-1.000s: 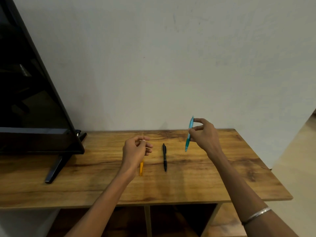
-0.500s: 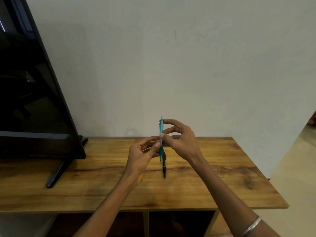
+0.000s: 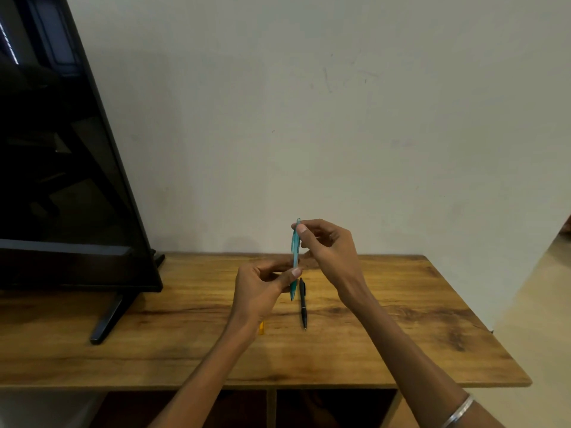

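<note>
Both hands (image 3: pixel 261 291) (image 3: pixel 332 251) pinching teal pen (image 3: pixel 295 251), black pen (image 3: pixel 303 304), left wrist (image 3: pixel 245 324) hiding orange pen (image 3: pixel 261 328), probably

Right hand (image 3: pixel 330 248) pinches the upright teal pen (image 3: pixel 295 253) near its top, the left hand (image 3: pixel 259 291) seemingly lower.

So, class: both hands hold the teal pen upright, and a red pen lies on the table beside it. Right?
No: the head view shows a black pen on the table, not a red one. The left hand and right hand do hold the teal pen upright.
</note>
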